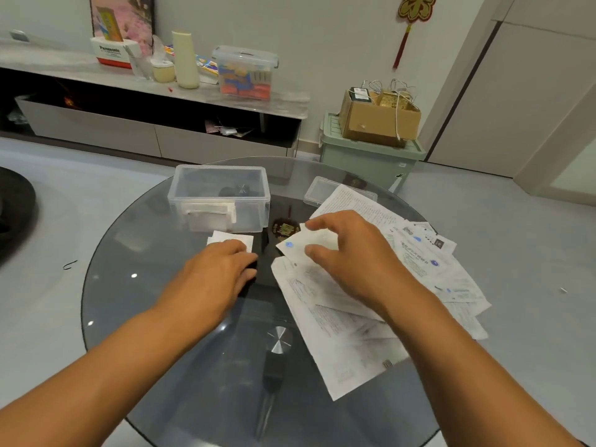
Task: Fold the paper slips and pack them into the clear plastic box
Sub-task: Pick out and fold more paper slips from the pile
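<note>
The right hand pinches a white printed paper slip between thumb and fingers. The left hand presses relaxed, straight fingers on a small folded white slip, just short of the clear rectangular plastic box on the round dark glass bench.

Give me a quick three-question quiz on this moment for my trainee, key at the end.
1. True or false: the clear plastic box has its lid on.
2. Which hand rests on the small folded slip just in front of the box?
A. left hand
B. right hand
C. neither
3. Fill in: the right hand is picking a slip with a blue mark off the ____ of loose papers on the glass table.

Key: 1 false, the box is open and the lid lies to its right; 2 A; 3 pile.
</note>
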Demonstrator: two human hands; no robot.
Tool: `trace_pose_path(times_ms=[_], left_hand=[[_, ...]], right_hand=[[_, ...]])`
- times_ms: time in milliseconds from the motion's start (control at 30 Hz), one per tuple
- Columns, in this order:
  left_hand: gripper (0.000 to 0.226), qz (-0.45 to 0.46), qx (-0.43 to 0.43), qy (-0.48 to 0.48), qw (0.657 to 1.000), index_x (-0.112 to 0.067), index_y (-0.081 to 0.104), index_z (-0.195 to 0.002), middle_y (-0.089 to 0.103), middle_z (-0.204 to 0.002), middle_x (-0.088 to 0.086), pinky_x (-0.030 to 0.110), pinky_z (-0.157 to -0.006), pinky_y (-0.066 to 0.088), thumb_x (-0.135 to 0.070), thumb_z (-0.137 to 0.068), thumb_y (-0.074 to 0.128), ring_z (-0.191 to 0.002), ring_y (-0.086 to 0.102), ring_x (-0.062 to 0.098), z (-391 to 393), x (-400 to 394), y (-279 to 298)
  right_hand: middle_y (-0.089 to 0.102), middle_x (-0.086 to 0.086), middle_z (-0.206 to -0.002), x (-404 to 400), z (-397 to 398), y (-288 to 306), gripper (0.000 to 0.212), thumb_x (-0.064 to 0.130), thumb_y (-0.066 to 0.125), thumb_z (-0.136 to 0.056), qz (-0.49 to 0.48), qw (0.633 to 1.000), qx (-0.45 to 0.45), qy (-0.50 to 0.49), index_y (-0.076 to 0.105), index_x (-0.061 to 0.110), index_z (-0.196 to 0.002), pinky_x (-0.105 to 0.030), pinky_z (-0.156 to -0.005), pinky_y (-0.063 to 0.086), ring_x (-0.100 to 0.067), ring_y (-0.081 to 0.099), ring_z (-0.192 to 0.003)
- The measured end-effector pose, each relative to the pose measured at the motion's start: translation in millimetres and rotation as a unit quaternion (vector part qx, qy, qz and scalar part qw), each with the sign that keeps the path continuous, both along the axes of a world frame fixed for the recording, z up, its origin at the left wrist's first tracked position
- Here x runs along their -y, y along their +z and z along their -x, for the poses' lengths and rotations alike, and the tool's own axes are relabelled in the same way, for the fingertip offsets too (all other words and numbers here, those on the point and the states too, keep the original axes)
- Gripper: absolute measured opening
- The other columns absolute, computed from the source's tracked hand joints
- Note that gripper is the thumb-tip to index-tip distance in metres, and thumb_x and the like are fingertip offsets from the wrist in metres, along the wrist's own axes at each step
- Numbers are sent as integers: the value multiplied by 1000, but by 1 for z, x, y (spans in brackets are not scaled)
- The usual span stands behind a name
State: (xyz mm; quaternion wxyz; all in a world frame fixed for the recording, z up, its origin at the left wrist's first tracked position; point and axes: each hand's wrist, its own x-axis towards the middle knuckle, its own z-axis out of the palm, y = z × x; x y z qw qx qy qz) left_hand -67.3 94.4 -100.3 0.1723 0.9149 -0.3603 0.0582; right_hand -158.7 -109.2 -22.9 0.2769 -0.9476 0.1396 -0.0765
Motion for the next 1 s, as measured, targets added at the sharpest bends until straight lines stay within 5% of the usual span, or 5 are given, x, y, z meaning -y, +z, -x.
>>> trace_pose_path(times_ms=[267, 433, 567, 867, 1000], left_hand=[[108, -164, -158, 52, 972, -23, -7, -161, -16, -168, -3, 37, -126, -4, -87, -74, -6, -154, -16, 14, 19, 8, 11], [103, -57, -86, 58, 993, -27, 1, -161, -3, -169, -4, 41, -126, -8, -87, -78, -7, -155, -11, 11, 23, 18, 18], [88, 55, -110, -80, 989, -44, 2, -158, -13, -156, -37, 18, -117, -8, -72, -87, 47, -138, -24, -19, 40, 29, 37], [71, -52, -149, -232, 960, -47, 48, -143, 33, -153, -34, 4, -112, -8, -72, -79, 66, -135, 6, -26, 40, 35, 23], [55, -32, -154, -209, 965, -51, 56, -135, 39, -149, -35, 3, -110, 8, -72, -84, 59, -129, 17, -23, 40, 34, 17]], right_hand=[[39, 15, -152, 33, 69, -3, 77, 34, 64, -87, 74, 967, -236, 57, 26, 49, -151, -40, -114, 38, -19, 39, -139], [62, 10, -124, 37, 68, -22, 29, 31, 50, -100, 178, 973, -133, 64, 60, 25, -127, -36, -93, 51, -14, 59, -109], [68, 16, -93, 54, 76, -26, 21, 35, 50, -105, 120, 987, -57, 87, 70, 29, -102, -35, -81, 52, -5, 60, -88], [59, 30, -127, 41, 99, -26, 29, 47, 63, -97, 43, 977, -88, 188, 64, 44, -125, -3, -107, 21, 19, 37, -118], [58, 30, -128, 54, 100, -28, 44, 41, 71, -90, 50, 980, -111, 159, 59, 47, -131, -20, -102, 43, 7, 45, -119]])
